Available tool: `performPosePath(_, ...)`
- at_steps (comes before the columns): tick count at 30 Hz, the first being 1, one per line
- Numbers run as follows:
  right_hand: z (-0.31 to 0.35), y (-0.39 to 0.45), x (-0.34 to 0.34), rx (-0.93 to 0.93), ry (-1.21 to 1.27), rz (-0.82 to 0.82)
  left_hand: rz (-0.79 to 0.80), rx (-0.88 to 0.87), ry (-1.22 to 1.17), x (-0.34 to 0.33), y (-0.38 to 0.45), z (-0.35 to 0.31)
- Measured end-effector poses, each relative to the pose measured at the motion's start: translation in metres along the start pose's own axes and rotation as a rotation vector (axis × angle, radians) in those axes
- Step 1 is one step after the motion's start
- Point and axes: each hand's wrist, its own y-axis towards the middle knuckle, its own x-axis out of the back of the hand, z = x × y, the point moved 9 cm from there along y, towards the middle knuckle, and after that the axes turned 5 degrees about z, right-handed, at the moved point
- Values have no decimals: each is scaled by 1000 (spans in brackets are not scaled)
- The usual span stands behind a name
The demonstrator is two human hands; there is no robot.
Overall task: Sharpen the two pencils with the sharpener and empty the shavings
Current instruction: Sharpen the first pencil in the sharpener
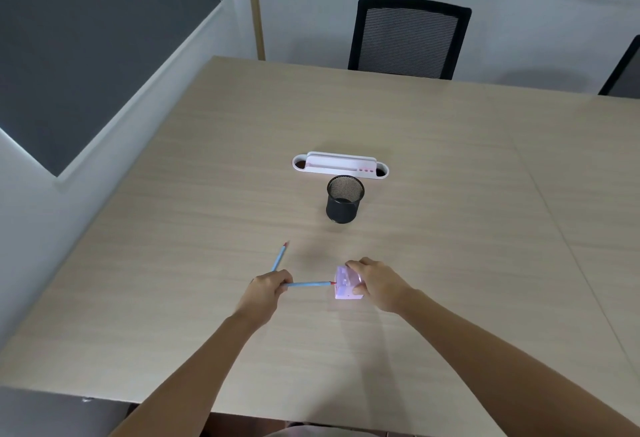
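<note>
My left hand (268, 289) grips one end of a light blue pencil (308, 284) that lies level, its red tip at the left side of a small pale pink sharpener (344, 286). My right hand (375, 284) holds the sharpener on the table from its right side. A second light blue pencil (280, 258) with a red tip lies on the table just beyond my left hand, pointing away. Whether the held pencil's tip is inside the sharpener I cannot tell.
A black mesh cup (344, 199) stands further out at the middle of the wooden table (450, 228), and a white and pink tray-like holder (341, 165) lies behind it. Two black chairs (410, 38) stand at the far side.
</note>
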Motion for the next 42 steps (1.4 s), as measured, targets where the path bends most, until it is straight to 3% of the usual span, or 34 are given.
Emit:
performPosePath(25, 2, 5, -6, 60, -11, -33, 79, 61, 34, -31, 31, -40)
performPosePath(30, 3, 3, -4, 50, 12, -29, 126, 68, 37, -31, 33, -37)
performPosePath(35, 3, 0, -7, 33, 63, -22, 273, 71, 110, -39, 39, -53)
performPosePath(38, -3, -10, -2, 48, 206, -57, 338, 39, 244, -48, 42, -69)
performPosePath(42, -41, -36, 10, -66, 383, -261, 245, -135, 329, -45, 48, -109)
